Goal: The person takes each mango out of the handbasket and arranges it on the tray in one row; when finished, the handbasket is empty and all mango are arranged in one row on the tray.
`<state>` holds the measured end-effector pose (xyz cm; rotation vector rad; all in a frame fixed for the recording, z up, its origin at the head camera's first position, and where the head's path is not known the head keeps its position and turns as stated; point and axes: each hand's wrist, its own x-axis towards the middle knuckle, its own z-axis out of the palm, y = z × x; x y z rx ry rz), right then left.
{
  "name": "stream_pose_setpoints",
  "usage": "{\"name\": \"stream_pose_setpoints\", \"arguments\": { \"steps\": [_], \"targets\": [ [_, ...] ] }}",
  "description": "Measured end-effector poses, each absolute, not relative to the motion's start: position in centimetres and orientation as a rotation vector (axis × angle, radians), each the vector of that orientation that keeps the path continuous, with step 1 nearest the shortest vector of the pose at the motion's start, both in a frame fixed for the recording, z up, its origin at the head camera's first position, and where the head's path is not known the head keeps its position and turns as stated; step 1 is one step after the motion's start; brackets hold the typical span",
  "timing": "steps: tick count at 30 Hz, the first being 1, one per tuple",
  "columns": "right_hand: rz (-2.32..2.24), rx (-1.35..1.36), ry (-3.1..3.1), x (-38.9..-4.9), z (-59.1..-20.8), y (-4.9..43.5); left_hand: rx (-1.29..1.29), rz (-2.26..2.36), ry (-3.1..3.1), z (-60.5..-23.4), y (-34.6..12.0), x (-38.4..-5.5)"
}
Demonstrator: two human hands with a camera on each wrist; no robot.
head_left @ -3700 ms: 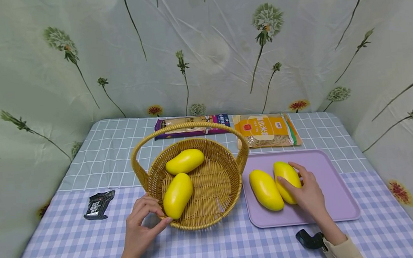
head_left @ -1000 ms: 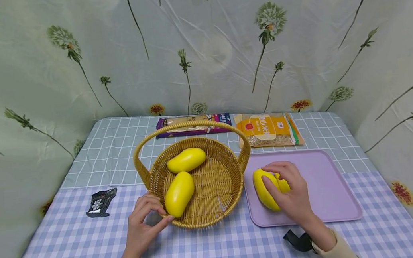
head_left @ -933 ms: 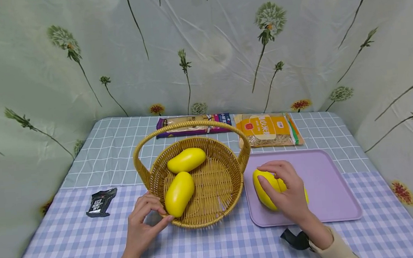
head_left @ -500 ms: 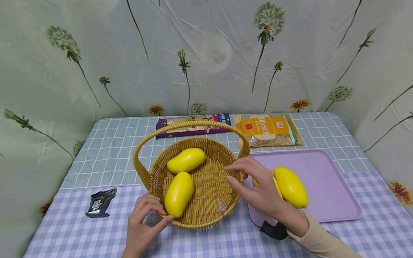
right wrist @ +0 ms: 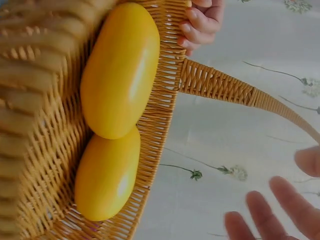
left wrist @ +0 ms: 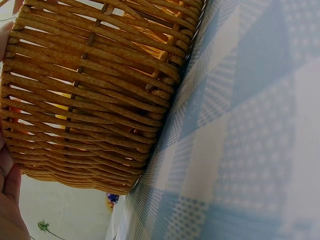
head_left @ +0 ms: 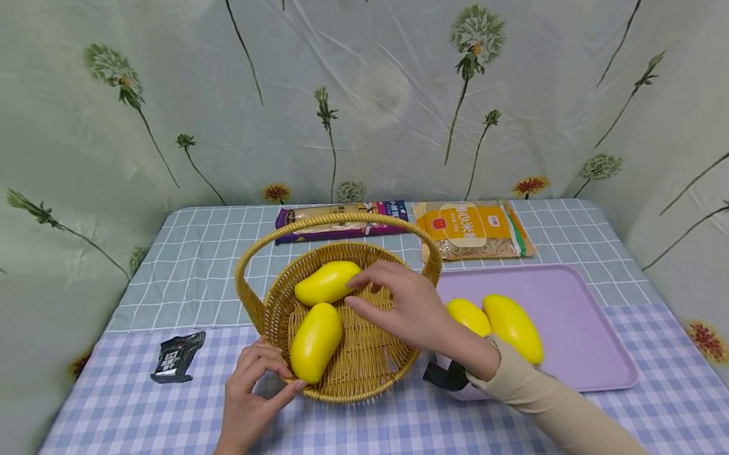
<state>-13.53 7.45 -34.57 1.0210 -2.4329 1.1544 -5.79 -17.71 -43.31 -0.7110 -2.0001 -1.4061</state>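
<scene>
My left hand [head_left: 255, 387] grips the near left rim of a round wicker basket [head_left: 355, 369] with a tall arched handle. Two yellow mangoes lie inside: a far mango [head_left: 324, 283] and a near mango [head_left: 315, 344], touching each other. My right hand [head_left: 402, 306] reaches in over the basket's right side, thumb and fingers apart with nothing between them, fingertips right at the far mango's right end. In the right wrist view its fingers [right wrist: 262, 215] are spread, apart from both mangoes. The left wrist view is filled by the basket's woven wall [left wrist: 85, 100].
A lilac tray [head_left: 588, 339] on the right bears a left mango [head_left: 469, 315] and a right mango [head_left: 513, 330]. Behind stand a purple noodle packet [head_left: 339, 230] and an orange-labelled packet [head_left: 473, 230]. A small black packet [head_left: 177, 359] lies left on the checked cloth [head_left: 124, 427].
My right hand has left the mangoes on the tray and moved left, over the basket. The tray mangoes have shifted slightly. My left hand has stayed on the basket rim.
</scene>
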Motion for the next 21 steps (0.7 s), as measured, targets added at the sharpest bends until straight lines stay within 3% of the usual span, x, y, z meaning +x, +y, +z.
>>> {"name": "stream_pose_setpoints", "arguments": {
  "steps": [10, 21],
  "targets": [
    [0.900, 1.150, -2.843, -15.6, -33.6, 4.3, -0.722, -1.417, -1.982, -43.6, -17.9, -5.8],
    [0.636, 1.312, -3.062, -17.4, -35.5, 1.9, -0.731, -1.430, -1.983, -43.6, -17.8, -5.9]
  ]
}}
